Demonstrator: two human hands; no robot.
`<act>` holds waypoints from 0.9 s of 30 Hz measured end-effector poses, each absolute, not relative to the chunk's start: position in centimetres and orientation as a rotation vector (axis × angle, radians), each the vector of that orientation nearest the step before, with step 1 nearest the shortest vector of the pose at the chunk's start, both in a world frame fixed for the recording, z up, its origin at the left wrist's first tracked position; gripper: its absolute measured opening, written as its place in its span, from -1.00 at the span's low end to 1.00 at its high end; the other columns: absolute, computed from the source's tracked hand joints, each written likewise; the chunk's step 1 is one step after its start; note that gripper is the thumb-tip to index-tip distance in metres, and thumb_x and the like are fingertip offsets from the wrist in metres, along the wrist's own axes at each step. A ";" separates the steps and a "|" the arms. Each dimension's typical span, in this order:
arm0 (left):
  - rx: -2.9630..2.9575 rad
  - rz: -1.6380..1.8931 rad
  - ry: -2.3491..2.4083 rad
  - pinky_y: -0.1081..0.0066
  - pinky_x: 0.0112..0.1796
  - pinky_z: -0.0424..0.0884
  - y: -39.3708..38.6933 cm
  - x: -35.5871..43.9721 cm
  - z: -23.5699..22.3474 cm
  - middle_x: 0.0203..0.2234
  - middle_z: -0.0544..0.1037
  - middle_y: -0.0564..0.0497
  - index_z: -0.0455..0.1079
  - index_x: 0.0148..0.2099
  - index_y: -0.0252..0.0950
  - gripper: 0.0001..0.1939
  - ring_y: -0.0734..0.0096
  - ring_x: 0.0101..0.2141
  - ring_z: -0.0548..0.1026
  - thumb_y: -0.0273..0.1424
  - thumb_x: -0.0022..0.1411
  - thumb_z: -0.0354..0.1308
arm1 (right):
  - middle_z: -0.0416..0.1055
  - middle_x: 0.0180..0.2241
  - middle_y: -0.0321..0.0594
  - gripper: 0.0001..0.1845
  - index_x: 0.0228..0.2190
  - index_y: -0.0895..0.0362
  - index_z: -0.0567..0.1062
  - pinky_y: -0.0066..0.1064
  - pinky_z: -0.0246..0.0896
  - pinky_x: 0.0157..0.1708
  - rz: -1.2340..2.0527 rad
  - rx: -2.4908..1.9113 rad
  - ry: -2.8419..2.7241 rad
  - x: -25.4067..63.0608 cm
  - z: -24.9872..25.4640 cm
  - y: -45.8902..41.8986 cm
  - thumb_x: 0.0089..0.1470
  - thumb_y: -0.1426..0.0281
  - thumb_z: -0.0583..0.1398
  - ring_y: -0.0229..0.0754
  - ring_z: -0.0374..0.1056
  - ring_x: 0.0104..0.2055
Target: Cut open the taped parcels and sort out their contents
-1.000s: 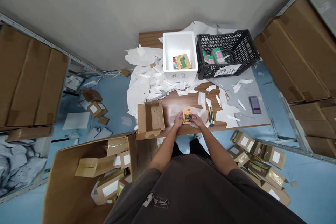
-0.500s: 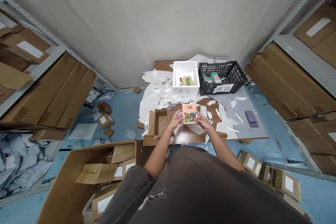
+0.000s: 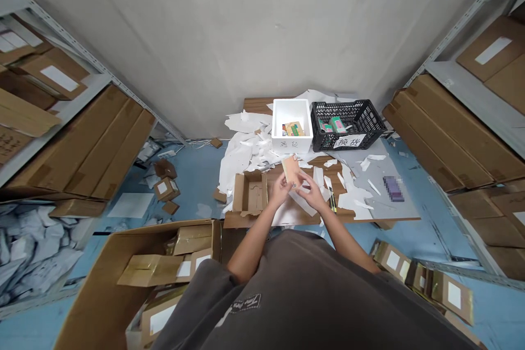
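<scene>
A small peach-orange box (image 3: 291, 168) is held up over the front of the table, tilted, with a mostly plain face showing. My left hand (image 3: 279, 191) is closed on its lower left side. On the lower right, the fingers of my right hand (image 3: 310, 195) grip the same box. An open brown carton (image 3: 251, 192) stands just left of my hands with its flaps apart. To the right of them, a thin yellow and black tool (image 3: 332, 202) lies on the table among strips of paper.
Behind my hands stand a white bin (image 3: 291, 145) and a black crate (image 3: 348, 141), both with small packs inside. Torn white paper (image 3: 238, 161) covers much of the table (image 3: 262, 105). A large carton of parcels (image 3: 95, 279) is at lower left. Loaded shelves flank both sides.
The box has been turned in my hands: its colourful printed face no longer shows, and a plainer side does. My hands have come closer together.
</scene>
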State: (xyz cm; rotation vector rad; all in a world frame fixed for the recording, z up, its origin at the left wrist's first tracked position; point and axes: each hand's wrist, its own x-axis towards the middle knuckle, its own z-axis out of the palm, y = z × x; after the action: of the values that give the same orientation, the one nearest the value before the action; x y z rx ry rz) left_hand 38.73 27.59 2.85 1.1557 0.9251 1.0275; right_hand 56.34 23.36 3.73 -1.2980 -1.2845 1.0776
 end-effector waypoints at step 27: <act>0.994 1.022 0.764 0.16 0.01 0.61 27.5 36.8 4.1 0.23 0.58 -0.27 0.28 0.46 -0.20 -0.03 0.00 0.11 0.61 -0.14 0.10 0.57 | 0.49 0.22 -0.08 -0.28 0.12 -0.05 0.55 -0.02 0.42 0.19 1.089 -1.331 -0.993 57.9 5.8 23.9 -0.13 0.24 0.47 0.12 0.40 0.26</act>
State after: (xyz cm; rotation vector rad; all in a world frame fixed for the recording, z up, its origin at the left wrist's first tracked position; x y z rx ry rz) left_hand 36.80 27.52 4.09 0.9941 0.7638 1.0218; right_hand 57.87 23.89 5.75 -1.3313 -0.9932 1.0891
